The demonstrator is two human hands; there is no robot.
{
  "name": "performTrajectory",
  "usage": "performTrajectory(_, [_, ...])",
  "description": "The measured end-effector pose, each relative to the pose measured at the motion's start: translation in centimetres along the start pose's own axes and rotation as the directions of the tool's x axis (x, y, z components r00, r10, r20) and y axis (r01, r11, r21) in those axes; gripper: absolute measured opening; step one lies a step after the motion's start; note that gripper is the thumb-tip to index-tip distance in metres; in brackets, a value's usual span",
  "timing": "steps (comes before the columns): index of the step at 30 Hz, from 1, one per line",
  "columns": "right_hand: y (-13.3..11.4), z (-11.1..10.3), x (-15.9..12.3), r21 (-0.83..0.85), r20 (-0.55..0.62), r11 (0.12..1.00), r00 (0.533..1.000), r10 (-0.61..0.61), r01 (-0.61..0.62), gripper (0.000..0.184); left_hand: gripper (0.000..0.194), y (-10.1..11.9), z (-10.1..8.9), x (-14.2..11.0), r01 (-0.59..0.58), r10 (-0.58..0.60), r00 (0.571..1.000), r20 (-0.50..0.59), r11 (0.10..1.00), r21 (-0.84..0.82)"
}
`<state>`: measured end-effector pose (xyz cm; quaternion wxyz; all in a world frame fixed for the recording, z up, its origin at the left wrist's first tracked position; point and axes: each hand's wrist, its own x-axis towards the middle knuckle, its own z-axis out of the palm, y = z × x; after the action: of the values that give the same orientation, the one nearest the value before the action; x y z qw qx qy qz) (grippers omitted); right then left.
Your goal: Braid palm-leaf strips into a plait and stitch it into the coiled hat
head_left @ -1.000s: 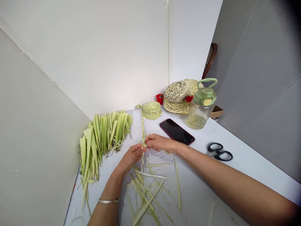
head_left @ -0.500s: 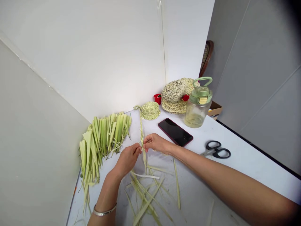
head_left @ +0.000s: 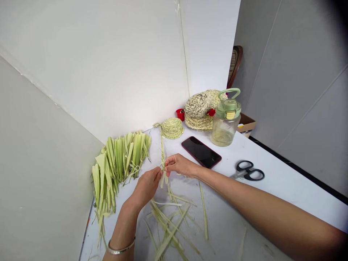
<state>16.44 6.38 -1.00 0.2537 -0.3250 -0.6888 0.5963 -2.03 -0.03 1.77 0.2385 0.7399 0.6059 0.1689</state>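
Observation:
My left hand (head_left: pixel 145 185) and my right hand (head_left: pixel 179 165) meet over the white table (head_left: pixel 272 195), both pinching the near end of a thin braided leaf cord (head_left: pixel 162 152). The cord runs away from my fingers to a small coiled braid (head_left: pixel 172 127) at the back. Loose pale leaf strips (head_left: pixel 170 221) hang from the pinch and lie spread below my hands. My left wrist wears a silver bangle.
A bundle of green palm leaves (head_left: pixel 119 159) lies at the left by the wall. A black phone (head_left: pixel 201 152), a green-lidded jar (head_left: pixel 226 119), black scissors (head_left: pixel 247 171), a woven hat (head_left: pixel 202 108), a red cup (head_left: pixel 180 114) and a cardboard box (head_left: pixel 246 124) stand behind and right.
The camera has shifted slightly, so everything sits a little further left. My hands stay pinched on the cord, and the left fingers have worked a strip across the braid's end.

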Motion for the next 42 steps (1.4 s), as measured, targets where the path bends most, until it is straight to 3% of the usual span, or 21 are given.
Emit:
performTrajectory(8, [-0.2, -0.2, 0.0, -0.058, 0.030, 0.998, 1.000, 0.007, -0.006, 0.022, 0.030, 0.7, -0.7, 0.0, -0.006, 0.008, 1.000, 0.024, 0.998, -0.062])
performTrajectory(14, [0.0, 0.4, 0.1, -0.073, -0.008, 0.997, 1.000, 0.027, -0.027, 0.028, 0.043, 0.6, 0.3, 0.1, 0.060, -0.056, 0.998, 0.036, 0.994, -0.091])
performTrajectory(22, [0.2, 2.1, 0.3, -0.061, -0.102, 0.997, 0.994, 0.043, -0.049, 0.032, 0.031, 3.5, 2.3, -1.5, 0.231, -0.211, 0.962, -0.172, 0.967, 0.105])
performTrajectory(25, [-0.1, 2.3, 0.1, -0.057, -0.137, 0.997, 0.990, 0.046, -0.055, 0.031, 0.029, 4.5, 2.7, -1.9, 0.264, -0.234, 0.953, -0.192, 0.952, 0.154])
performTrajectory(36, [-0.8, 1.9, -0.3, 0.043, -0.127, 0.999, 0.992, 0.026, -0.020, 0.031, 0.033, 6.2, 3.6, -1.8, 0.296, -0.275, 0.954, -0.123, 0.928, 0.227])
performTrajectory(40, [-0.9, 1.8, 0.0, 0.123, -0.109, 0.992, 0.993, 0.039, -0.025, 0.031, 0.016, 8.7, 3.7, -4.5, 0.174, -0.192, 0.980, 0.048, 0.952, 0.251])
performTrajectory(42, [-0.9, 1.6, 0.0, 0.164, -0.099, 0.986, 0.994, 0.050, -0.033, 0.030, 0.020, 9.7, 2.9, -6.3, 0.076, -0.113, 0.977, 0.182, 0.977, 0.201])
